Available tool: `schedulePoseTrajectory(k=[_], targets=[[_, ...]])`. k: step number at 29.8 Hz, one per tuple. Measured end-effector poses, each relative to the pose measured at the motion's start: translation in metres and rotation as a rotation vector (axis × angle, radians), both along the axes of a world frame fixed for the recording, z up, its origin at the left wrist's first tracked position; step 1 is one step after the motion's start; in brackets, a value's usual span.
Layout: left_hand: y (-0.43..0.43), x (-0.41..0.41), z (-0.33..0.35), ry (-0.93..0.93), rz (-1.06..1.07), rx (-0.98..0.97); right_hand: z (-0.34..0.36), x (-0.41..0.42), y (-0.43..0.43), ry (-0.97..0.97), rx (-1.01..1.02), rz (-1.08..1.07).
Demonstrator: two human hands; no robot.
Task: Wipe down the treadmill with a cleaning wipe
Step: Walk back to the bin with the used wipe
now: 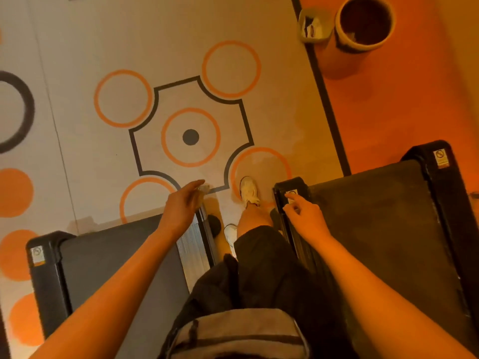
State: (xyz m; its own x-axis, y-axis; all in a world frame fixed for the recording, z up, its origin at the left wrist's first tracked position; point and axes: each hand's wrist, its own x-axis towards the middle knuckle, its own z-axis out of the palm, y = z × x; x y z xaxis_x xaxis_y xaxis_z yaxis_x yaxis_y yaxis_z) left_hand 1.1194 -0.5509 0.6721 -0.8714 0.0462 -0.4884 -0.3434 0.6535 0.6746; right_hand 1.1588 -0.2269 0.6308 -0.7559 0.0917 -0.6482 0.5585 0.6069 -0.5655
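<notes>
I stand between two treadmills, looking down. My left hand (182, 204) reaches forward over the rear right corner of the left treadmill (116, 268) and pinches a small pale cleaning wipe (203, 190) at its fingertips; the wipe is blurred. My right hand (303, 216) hovers over the rear left corner of the right treadmill (375, 229). Its fingers are loosely curled, hold nothing, and the fingertips sit at the black end cap (290, 186) by a white sticker.
My legs and white shoes (248, 189) fill the narrow gap between the machines. Ahead lies a pale floor with orange and black circles. At the far right, on orange flooring, stand a round bin (365, 22) and a small pale container (315, 24).
</notes>
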Motion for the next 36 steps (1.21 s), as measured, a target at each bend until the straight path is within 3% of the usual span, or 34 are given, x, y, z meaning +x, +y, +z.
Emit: schedulePoseTrajectory(k=[5, 10, 19, 36], targets=[[0.012, -0.089, 0.024, 0.016, -0.054, 0.005, 0.014, -0.066, 0.011, 0.006, 0.045, -0.029], [0.035, -0.219, 0.036, 0.064, -0.13, 0.028, 0.024, -0.16, 0.025, 0.048, 0.103, 0.078], [0.128, -0.42, 0.065, 0.167, -0.307, 0.03, 0.043, -0.299, 0.068, 0.01, 0.305, 0.19], [0.273, -0.721, 0.052, 0.126, -0.893, 0.039, 0.049, -0.505, 0.103, -0.057, 0.317, -0.365]])
